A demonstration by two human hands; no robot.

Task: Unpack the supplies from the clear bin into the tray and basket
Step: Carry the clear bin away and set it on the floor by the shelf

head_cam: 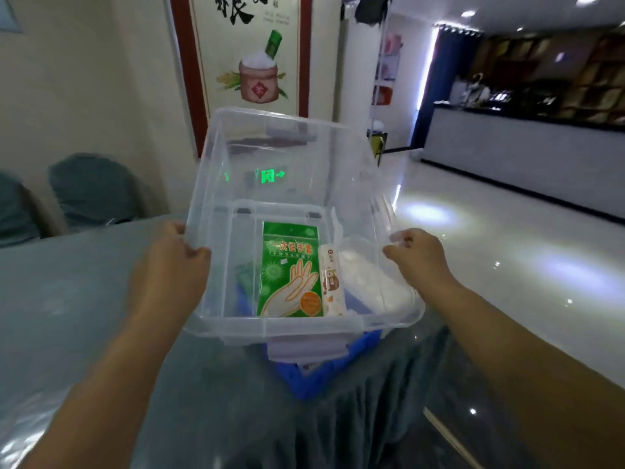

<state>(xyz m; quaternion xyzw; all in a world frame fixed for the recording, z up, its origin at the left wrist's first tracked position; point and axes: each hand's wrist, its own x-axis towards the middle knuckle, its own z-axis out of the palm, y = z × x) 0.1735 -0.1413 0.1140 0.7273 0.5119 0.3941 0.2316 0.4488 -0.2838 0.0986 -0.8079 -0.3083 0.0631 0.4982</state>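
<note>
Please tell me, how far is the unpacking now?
Barely begun. Done: nothing visibly unpacked. In hand: the left hand and right hand grip the clear bin's sides. Left: the green glove packet, a small white pack and a clear bag remain inside.

Green glove packet (290, 270), clear bin (216, 184)

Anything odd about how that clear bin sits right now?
Yes. The clear bin is tilted toward the camera, held at its side rims by the left hand and right hand. It overlaps a blue container near the table edge. Nothing looks spilled.
</note>
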